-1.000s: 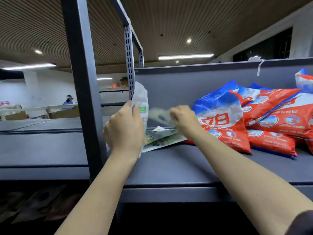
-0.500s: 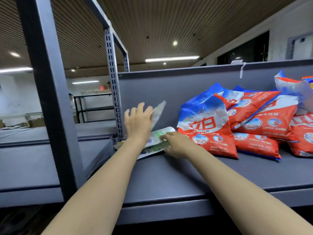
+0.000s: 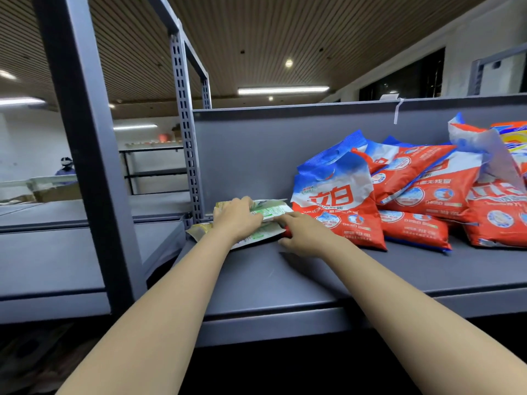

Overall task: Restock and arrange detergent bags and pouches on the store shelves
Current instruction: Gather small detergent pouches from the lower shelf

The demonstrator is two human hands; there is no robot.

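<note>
— Pouches (image 3: 266,216), the white and green ones, lie flat in a small stack at the left end of the shelf (image 3: 285,280), just beside the upright post (image 3: 186,155). How far along does it look?

— Partway, I judge. The red and blue bags (image 3: 339,203) sit in a loose heap to the right, some leaning, some flat, not lined up.

— And the hands?

— The left hand (image 3: 236,219) rests on top of the stack, fingers bent down over it, pressing rather than lifting. The right hand (image 3: 302,235) lies low on the shelf at the stack's right edge, touching it; whether its fingers pinch a pouch I cannot tell.

— So what is left?

— Squaring this stack, then probably tidying the heap.
</note>
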